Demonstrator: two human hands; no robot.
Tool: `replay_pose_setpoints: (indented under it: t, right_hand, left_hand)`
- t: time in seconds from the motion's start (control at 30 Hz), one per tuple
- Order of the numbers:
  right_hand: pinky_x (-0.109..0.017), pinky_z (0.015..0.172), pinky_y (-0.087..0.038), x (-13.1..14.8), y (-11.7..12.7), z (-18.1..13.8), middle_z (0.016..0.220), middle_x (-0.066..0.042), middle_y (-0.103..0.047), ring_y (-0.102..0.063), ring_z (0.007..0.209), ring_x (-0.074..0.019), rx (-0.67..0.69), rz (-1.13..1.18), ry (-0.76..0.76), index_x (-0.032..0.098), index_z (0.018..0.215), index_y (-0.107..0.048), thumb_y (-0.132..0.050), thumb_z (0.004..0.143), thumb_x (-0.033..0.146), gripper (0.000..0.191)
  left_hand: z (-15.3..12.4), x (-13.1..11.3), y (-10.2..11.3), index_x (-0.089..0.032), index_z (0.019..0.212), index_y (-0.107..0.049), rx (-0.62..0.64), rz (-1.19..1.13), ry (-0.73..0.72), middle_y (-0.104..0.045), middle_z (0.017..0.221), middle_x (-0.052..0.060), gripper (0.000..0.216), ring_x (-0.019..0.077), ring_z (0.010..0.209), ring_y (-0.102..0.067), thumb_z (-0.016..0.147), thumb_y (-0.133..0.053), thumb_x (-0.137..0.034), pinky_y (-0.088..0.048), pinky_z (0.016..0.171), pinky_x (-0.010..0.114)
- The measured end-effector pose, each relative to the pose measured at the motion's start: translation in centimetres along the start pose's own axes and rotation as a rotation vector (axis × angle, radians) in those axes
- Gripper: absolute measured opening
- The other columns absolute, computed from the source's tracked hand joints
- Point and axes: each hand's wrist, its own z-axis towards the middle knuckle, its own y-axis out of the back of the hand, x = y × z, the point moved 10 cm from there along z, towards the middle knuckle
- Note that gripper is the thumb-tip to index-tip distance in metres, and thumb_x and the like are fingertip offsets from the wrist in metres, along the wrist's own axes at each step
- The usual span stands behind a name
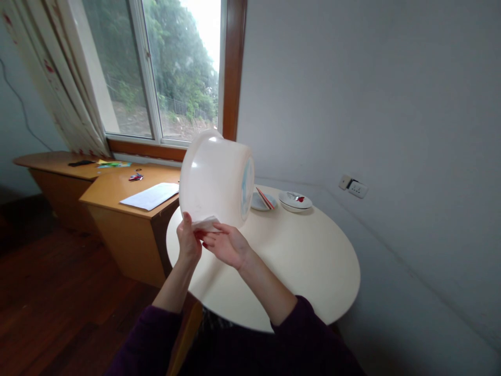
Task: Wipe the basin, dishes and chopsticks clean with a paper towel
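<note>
A large translucent white plastic basin (213,180) is held up on its side above the near-left edge of a round cream table (297,261). My left hand (188,241) grips the basin's lower rim, thumb up. My right hand (226,244) is pressed against the basin's lower outside with a small white cloth or tissue (206,223) under its fingers. The basin's bottom, with a bluish round mark, faces right.
At the table's far side stand a small plate with red chopsticks (263,200) and a white bowl (295,201). A wooden desk (129,209) with a white sheet of paper (150,196) stands left, under a window (164,68). A wall socket (353,186) sits on the right wall.
</note>
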Motion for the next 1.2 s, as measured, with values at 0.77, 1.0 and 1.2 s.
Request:
replay_pose_setpoints:
  t: [0.77,1.0,1.2]
  right_hand:
    - [-0.027,0.085,-0.046,0.5,-1.2,-1.5,0.082,-0.009,-0.065,-0.062,0.081,-0.0146,0.006,-0.012,0.041,0.008,0.096,-0.058,-0.034,0.09,0.022,0.029]
    - [-0.024,0.092,-0.039,0.2,-0.2,-2.2,0.086,-0.006,-0.065,-0.06,0.08,-0.0106,0.015,-0.11,0.07,0.01,0.091,-0.062,-0.041,0.087,0.019,0.022]
    - [-0.028,0.092,-0.038,0.6,-0.7,-2.5,0.085,-0.004,-0.067,-0.061,0.084,-0.0114,0.048,-0.216,0.125,0.014,0.09,-0.064,-0.05,0.084,0.02,0.016]
  left_hand:
    - [-0.4,-0.3,-0.6,-0.012,0.07,-0.058,0.011,0.143,-0.012,-0.058,0.057,-0.003,0.041,0.0083,0.049,-0.052,0.052,-0.078,-0.042,-0.041,0.048,0.02]
    - [-0.9,-0.2,-0.6,-0.012,0.069,-0.058,-0.001,0.233,0.02,-0.058,0.057,-0.002,0.041,0.0092,0.048,-0.051,0.052,-0.077,-0.043,-0.04,0.046,0.02]
    - [-1.1,0.0,-0.6,-0.012,0.071,-0.058,-0.019,0.208,0.025,-0.057,0.057,-0.002,0.04,0.0086,0.049,-0.05,0.055,-0.075,-0.044,-0.038,0.046,0.02]
